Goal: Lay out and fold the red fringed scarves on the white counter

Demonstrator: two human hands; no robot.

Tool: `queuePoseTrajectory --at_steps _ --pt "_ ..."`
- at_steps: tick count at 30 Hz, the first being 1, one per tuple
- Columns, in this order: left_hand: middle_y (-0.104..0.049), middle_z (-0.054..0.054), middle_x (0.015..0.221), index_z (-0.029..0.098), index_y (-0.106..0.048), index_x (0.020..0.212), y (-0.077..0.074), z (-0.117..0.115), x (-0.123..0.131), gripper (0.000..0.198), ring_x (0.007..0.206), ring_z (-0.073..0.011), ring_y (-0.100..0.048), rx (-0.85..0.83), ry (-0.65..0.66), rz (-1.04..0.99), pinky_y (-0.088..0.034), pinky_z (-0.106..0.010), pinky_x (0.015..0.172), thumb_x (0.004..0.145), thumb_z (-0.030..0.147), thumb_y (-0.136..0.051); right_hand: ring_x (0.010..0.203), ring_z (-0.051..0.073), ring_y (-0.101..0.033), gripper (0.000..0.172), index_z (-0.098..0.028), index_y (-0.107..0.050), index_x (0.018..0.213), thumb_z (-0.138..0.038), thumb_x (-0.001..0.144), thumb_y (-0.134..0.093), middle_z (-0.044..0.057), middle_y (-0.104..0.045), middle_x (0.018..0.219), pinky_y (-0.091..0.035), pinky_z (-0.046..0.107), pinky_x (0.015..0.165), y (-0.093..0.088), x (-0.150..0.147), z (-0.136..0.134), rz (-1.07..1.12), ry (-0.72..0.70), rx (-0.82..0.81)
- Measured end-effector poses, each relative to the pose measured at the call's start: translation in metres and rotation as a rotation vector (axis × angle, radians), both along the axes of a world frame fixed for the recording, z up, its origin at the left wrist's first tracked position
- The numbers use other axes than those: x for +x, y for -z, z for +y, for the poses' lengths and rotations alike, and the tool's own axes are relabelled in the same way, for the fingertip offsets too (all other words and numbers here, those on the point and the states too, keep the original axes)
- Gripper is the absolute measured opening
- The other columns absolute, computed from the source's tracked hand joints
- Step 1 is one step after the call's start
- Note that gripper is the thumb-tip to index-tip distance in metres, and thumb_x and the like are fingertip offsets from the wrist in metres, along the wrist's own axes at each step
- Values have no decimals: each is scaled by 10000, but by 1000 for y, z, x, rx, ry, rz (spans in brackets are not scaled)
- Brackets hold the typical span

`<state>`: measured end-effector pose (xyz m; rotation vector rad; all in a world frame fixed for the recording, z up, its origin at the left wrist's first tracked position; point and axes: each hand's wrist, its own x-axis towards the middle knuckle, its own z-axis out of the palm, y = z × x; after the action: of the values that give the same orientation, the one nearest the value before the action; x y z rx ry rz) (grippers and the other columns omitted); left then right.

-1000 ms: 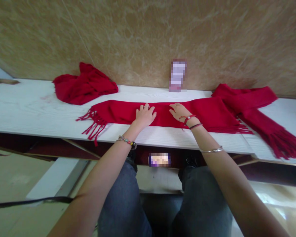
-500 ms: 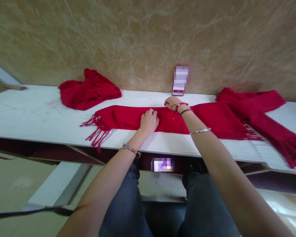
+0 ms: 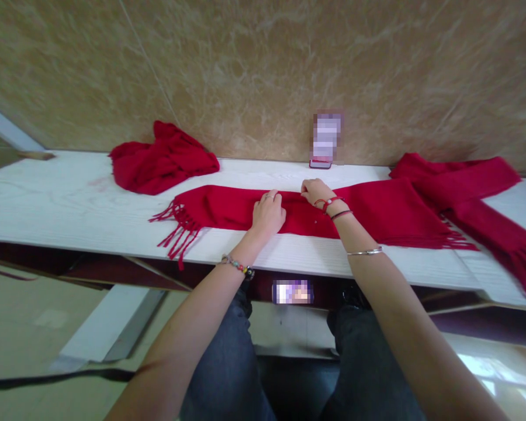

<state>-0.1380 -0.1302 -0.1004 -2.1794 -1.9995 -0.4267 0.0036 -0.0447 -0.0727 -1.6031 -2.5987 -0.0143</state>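
On the flat, fringed red scarf (image 3: 300, 218), left hand (image 3: 269, 215) and right hand (image 3: 319, 193) curl, grip unclear.

White wood-grain tabletop (image 3: 74, 202), narrow and long. Crumpled red cloth (image 3: 162, 161) lies back left; fringed red scarf (image 3: 300, 216) stretches lengthwise mid-surface; bent-over second scarf (image 3: 460, 180) lies at right.
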Motion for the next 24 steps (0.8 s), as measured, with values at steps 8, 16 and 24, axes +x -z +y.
queuePoseTrajectory --at_steps 8,16,24 --pt "-601 -118 1211 141 -525 1140 -21 19 -19 317 1132 -235 -545 -17 30 -53 -386 -435 961 899 144 -318 963 215 -569 261 -122 -609 1101 -166 876 -486 145 -660 1010 -425 295 796 2 2 0 107 -5 62" --pt "-605 -106 1176 146 -571 1161 -23 62 -49 338 1117 -228 -544 -253 188 -59 -399 -343 965 841 211 -483 1077 253 -491 257 -165 -652 1056 -204 884 -466 127 -638 1134 -382 388 856 0 1 -1 11 -43 52" --pt "-630 -64 1064 145 -576 1064 -31 68 -61 336 963 -199 -577 -237 311 -175 -432 -301 877 801 346 -519 1033 241 -525 254 -167 -554 1094 -146 900 -392 134 -633 1119 -334 380 845 3 -2 -3 150 40 93"
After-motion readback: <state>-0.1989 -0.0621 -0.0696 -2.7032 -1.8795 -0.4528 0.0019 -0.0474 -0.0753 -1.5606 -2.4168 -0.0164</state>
